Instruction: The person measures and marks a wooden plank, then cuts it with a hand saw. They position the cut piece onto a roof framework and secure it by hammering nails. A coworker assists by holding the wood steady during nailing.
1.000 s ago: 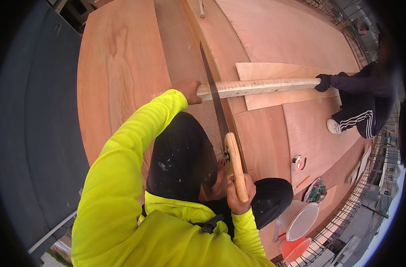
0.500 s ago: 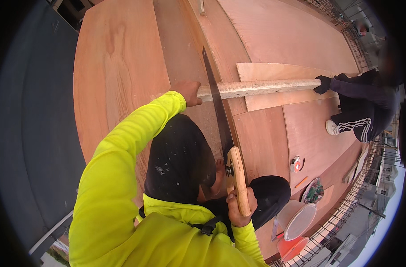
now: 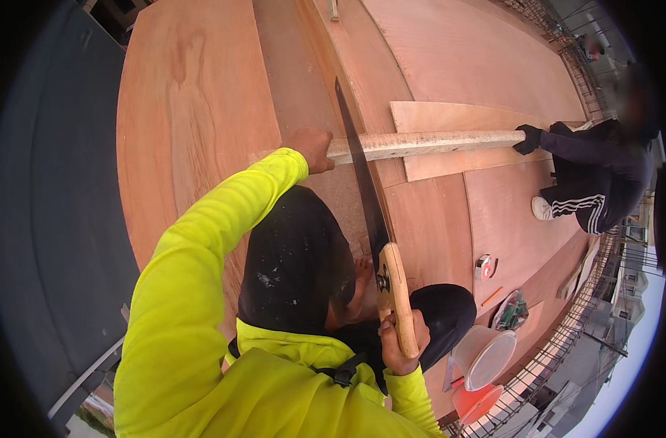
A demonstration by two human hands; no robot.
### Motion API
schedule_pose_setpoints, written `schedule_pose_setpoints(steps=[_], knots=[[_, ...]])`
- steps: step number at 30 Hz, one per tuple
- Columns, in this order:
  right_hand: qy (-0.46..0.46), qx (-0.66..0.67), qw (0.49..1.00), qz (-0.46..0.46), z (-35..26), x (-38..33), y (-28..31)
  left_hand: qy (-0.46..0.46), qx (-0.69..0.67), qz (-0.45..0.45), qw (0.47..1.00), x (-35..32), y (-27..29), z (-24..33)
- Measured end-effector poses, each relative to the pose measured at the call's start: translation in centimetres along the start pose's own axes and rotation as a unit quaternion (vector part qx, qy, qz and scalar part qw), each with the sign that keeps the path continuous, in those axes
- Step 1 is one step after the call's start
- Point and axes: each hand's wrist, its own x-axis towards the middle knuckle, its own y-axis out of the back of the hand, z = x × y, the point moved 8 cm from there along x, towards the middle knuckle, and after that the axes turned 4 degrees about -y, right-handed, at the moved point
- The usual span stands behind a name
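Saw [image 3: 362, 175] drawn back since earlier, right hand [image 3: 400, 343] grip closed on its handle, left hand [image 3: 309, 148] clasping timber strip [image 3: 428, 142]

Outdoor deck, daylight, floor all reddish plywood sheets [image 3: 202, 109]. Dark grey surface [image 3: 48, 219] off to the left, rebar railing [image 3: 566, 343] along the right edge, buildings [image 3: 632, 285] and pale sky beyond.

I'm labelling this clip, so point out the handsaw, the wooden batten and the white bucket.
handsaw [image 3: 362, 175]: head view, middle of the blade.
wooden batten [image 3: 435, 141]: head view, mid-length of its top face.
white bucket [image 3: 486, 355]: head view, its side wall.
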Motion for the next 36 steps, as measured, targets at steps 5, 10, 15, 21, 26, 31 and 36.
schedule_pose_setpoints(steps=[5,10,15,21,26,31,36], knots=[[0.030,0.098,0.995,0.011,-0.6,9.2,-4.6,0.009,-0.030,-0.012,0.999,0.1,-0.1,-0.1],[0.039,0.116,0.992,0.026,0.4,9.3,-4.8,-0.027,0.046,0.053,0.997,-2.9,1.7,-0.5],[0.051,0.081,0.995,0.032,-0.1,7.3,-4.2,0.049,0.073,-0.001,0.996,-5.0,0.7,-3.1],[-0.020,-0.013,1.000,0.007,1.1,-2.1,1.6,0.027,0.076,0.024,0.996,-4.5,0.2,-3.2],[0.027,0.051,0.998,-0.012,1.0,3.8,-0.3,0.022,0.091,0.032,0.995,-4.7,0.4,-3.0],[-0.046,0.103,0.993,-0.038,2.0,4.0,-1.8,0.004,0.080,0.031,0.996,-4.7,-0.3,-3.0],[-0.039,-0.011,0.999,-0.012,1.6,-1.9,2.2,0.023,0.090,0.050,0.994,-4.6,-0.3,-3.5]])
